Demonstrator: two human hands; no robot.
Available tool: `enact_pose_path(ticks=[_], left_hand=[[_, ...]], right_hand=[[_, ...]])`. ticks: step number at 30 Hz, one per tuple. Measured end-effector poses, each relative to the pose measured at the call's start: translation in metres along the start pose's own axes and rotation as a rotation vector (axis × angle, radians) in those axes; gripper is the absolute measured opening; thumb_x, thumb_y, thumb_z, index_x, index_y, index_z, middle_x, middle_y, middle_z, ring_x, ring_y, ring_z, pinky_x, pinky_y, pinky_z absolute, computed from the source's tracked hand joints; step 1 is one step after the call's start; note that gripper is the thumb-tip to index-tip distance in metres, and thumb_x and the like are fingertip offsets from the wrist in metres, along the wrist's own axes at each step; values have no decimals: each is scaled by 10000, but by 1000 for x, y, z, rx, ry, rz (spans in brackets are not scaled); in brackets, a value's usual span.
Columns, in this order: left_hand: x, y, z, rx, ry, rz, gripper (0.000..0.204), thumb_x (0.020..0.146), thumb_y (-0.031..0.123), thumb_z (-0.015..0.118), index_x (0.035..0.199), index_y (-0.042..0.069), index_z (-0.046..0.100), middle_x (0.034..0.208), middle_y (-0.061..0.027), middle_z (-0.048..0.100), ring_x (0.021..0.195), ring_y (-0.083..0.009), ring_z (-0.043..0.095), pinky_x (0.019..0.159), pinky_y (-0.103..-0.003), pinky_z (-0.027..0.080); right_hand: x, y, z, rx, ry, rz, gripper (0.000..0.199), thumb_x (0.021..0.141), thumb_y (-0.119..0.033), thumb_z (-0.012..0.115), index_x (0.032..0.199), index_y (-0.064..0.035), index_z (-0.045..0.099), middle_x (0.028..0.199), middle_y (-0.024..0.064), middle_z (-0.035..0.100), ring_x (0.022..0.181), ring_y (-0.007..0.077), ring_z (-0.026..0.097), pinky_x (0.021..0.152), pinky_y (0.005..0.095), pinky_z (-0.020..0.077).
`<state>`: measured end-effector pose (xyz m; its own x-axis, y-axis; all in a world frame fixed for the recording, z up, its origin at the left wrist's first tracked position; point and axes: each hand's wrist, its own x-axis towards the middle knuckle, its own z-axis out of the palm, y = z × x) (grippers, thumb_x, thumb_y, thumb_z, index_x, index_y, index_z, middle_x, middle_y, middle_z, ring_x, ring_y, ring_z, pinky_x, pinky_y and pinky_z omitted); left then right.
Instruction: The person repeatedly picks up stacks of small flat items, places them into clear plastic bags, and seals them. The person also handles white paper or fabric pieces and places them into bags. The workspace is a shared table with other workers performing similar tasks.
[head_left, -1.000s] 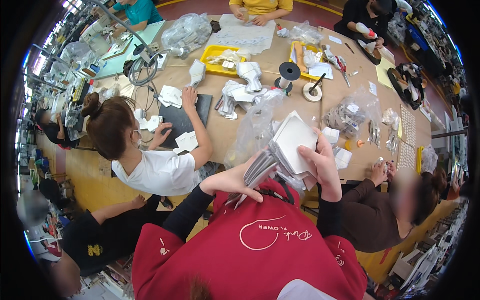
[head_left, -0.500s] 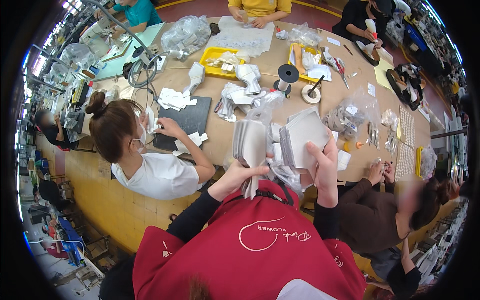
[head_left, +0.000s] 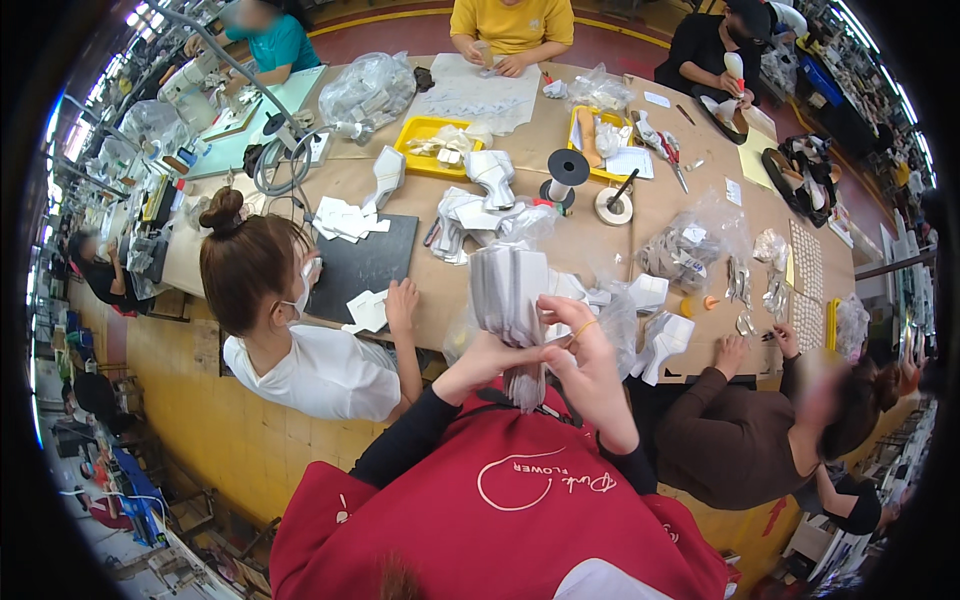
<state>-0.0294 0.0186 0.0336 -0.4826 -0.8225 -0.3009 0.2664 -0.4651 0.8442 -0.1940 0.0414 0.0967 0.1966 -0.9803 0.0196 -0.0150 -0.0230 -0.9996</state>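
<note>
A thick stack of white shoe-shaped cut pieces [head_left: 510, 290] stands upright in front of my chest, its narrow ends pointing down. Wrapped round the stack's narrow lower part, my left hand [head_left: 482, 366] is closed on it. My right hand [head_left: 590, 365], with a ring on one finger, grips the stack's right side with bent fingers and thumb. Beyond the stack, more white cut pieces [head_left: 470, 215] lie in a loose pile. To the right, another bundle of white pieces [head_left: 662, 340] rests at the table's near edge beside clear plastic bags.
On the brown-covered table [head_left: 440, 325] are a black spool [head_left: 568, 172], a tape roll [head_left: 613, 205], yellow trays [head_left: 430, 135] and a bag of parts [head_left: 680, 250]. A co-worker in white [head_left: 320, 360] sits close on my left, one in brown [head_left: 735, 435] on my right.
Half a second ago each hand held its own stack of pieces; now they are together in one stack. My right hand has moved left to it. The left co-worker's hand has come nearer.
</note>
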Motion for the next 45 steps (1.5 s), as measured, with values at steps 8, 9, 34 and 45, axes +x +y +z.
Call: enact_pose_path(ticks=[8, 9, 34, 45], left_hand=[[-26, 12, -25, -47, -414, -208, 634, 692, 103, 850, 1245, 44, 547, 1016, -28, 631, 986, -137, 598, 867, -283, 476], [-29, 9, -25, -54, -421, -239, 651, 685, 112, 857, 1251, 45, 542, 1022, -29, 630, 979, -138, 598, 871, -283, 473], [-25, 7, 4, 335, -33, -124, 989, 604, 67, 877, 1428, 61, 330, 1287, -87, 511, 1182, -200, 514, 995, -355, 427], [-24, -5, -19, 54, -235, -197, 384, 706, 22, 746, 1049, 12, 571, 945, -59, 593, 815, -163, 593, 697, -281, 472]], right_hand=[[28, 3, -16, -319, -206, -123, 801, 803, -260, 723, 1451, -5, 326, 1445, 207, 390, 1340, 345, 374, 1092, 399, 314], [28, 2, -14, -388, -228, -176, 786, 798, -250, 727, 1443, -17, 345, 1436, 207, 400, 1332, 351, 381, 1088, 398, 318], [17, 18, -8, -135, 146, -423, 370, 816, -142, 679, 1168, -38, 630, 1208, 141, 599, 1164, 297, 552, 1015, 393, 404], [26, 21, -26, -233, 21, -550, 596, 842, -313, 691, 1349, -69, 496, 1333, 177, 520, 1253, 327, 464, 1099, 433, 306]])
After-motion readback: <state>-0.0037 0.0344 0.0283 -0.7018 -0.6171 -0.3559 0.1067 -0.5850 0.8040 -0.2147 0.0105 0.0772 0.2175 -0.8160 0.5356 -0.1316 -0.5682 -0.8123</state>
